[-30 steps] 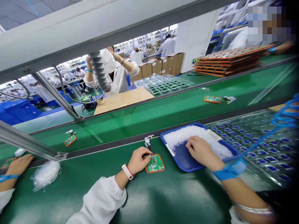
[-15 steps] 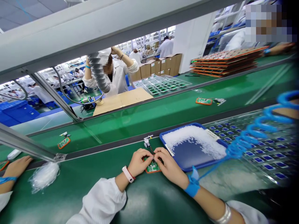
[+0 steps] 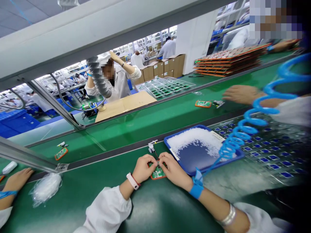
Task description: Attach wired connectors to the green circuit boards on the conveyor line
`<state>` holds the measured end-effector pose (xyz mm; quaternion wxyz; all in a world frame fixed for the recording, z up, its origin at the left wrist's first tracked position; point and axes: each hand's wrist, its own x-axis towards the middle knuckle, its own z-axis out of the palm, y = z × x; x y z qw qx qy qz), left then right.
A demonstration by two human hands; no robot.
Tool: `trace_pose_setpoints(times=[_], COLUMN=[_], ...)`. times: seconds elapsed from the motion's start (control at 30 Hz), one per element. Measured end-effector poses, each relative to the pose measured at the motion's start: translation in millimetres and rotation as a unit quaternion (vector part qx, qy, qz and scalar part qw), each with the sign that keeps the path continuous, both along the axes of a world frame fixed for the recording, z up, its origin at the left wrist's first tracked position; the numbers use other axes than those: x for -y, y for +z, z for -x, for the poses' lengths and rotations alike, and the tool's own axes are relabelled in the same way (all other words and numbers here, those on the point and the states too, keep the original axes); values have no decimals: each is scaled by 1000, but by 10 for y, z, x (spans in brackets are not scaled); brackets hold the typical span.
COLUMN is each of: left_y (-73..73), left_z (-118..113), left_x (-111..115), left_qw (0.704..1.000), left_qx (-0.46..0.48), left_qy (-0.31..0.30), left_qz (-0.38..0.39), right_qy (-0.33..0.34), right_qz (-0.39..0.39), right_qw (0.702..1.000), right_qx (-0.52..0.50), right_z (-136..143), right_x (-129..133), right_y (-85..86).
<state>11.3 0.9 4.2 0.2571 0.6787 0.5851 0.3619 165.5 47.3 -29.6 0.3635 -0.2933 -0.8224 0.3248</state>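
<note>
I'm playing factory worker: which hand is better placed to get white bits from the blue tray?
Probably the right hand: it is nearer the blue tray. The left hand is farther off, and both hands are at the green board.

Bare bench [image 3: 97,171] runs from the left hand [image 3: 145,169] leftward to the bag [image 3: 47,188] — an open way. Beside the right hand [image 3: 173,170] the tray [image 3: 194,158] blocks low passage, and the coiled cord [image 3: 245,131] cuts across the tray's right end — farther off, another person's hand [image 3: 239,94] hangs over the belt [image 3: 136,122].
</note>
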Motion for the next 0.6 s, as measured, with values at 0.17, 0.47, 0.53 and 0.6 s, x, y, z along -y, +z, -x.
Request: trace_pose_setpoints(times=[0.17,0.47,0.53,0.6], left_y=[15,104,83,51], left_z=[2,18,32,47], left_x=[-14,-118,-114,-91], left_qw=[1000,995,996,998], left_qx=[-13,-70,-59,-47], left_qy=[7,19,24,30], left_qz=[-7,70,63,35], right_qy=[-13,-25,-24,-26], right_qz=[-4,17,26,28], right_qw=[1000,999,999,999], right_qx=[-10,24,28,20], right_z=[23,43,43,37], right_x=[-3,-56,-51,-30], right_y=[11,-13,5,34])
